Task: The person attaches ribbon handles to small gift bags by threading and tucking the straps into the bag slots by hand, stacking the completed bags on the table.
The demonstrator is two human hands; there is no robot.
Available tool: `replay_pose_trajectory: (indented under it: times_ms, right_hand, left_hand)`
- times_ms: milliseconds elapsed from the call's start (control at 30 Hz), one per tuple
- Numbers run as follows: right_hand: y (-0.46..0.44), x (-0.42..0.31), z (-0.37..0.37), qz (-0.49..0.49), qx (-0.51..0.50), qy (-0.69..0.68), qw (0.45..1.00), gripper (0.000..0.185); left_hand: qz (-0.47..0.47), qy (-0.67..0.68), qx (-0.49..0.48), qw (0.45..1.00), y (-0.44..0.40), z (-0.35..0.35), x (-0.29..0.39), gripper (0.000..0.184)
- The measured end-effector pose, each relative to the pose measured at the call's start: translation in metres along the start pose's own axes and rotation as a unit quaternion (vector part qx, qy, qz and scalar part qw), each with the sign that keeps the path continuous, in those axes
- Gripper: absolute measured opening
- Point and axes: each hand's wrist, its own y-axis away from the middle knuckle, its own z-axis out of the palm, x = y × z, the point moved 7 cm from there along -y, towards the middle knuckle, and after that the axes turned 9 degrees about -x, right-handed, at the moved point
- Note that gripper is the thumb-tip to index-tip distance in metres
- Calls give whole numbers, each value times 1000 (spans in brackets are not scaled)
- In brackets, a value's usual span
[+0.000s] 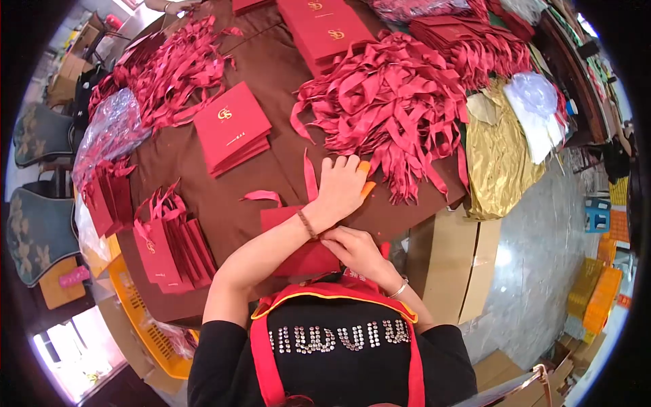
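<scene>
In front of me a dark red paper bag [285, 218] with ribbon handles lies at the table's near edge, partly hidden by my forearm. My left hand [341, 184] reaches across it with fingers curled and orange covers on two fingertips; what they hold, if anything, is hidden. A strip of red ribbon [310, 175] stands up beside that hand. Beneath the left wrist, my right hand [359, 252] is closed on the bag's right side. A large heap of red ribbon handles [393, 112] lies just beyond my left hand.
A stack of red bags [234, 129] lies on the brown-covered table [261, 74], with upright bags [175, 251] at the left. More ribboned bags [180, 71] are heaped at the far left. Gold sheeting [502, 156] hangs at the right, above a cardboard box [451, 261].
</scene>
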Motion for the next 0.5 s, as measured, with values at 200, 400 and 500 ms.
replay_pose_trajectory:
  times_ms: [200, 400, 500]
  right_hand:
    - [10, 8, -29, 26, 54, -29, 998, 12]
    - [-11, 7, -36, 35, 62, -49, 996, 11]
    - [-29, -9, -24, 8, 30, -46, 998, 10]
  left_hand:
    - [-5, 219, 29, 975, 24, -56, -20, 16]
    - [-99, 740, 106, 656, 126, -157, -90, 22]
    - [50, 787, 278, 549, 203, -217, -127, 45]
